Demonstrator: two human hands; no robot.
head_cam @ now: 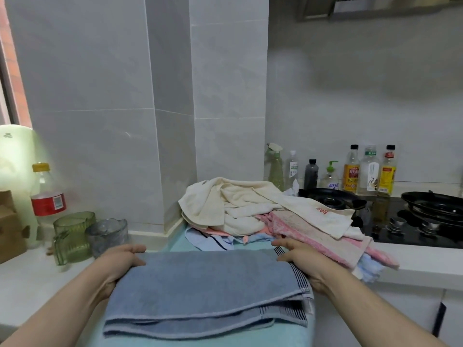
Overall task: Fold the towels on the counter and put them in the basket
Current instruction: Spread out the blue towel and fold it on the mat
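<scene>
A blue-grey towel (205, 291) with dark striped ends lies folded in layers on a light teal cloth surface (175, 244) right in front of me. My left hand (120, 264) holds its left end with the thumb on top. My right hand (303, 261) holds the right striped end the same way. Behind the towel, a loose pile of towels (250, 209) in cream, white, pink and pale blue sits on the counter against the tiled wall. No basket is in view.
To the left stand a green glass jug (72, 236), a clear glass jug (107, 234), a red-labelled bottle (47, 196) and a cardboard box (10, 226). On the right, a black gas hob (413, 231) carries pans, with oil bottles (368, 171) and a spray bottle (275, 166) along the wall.
</scene>
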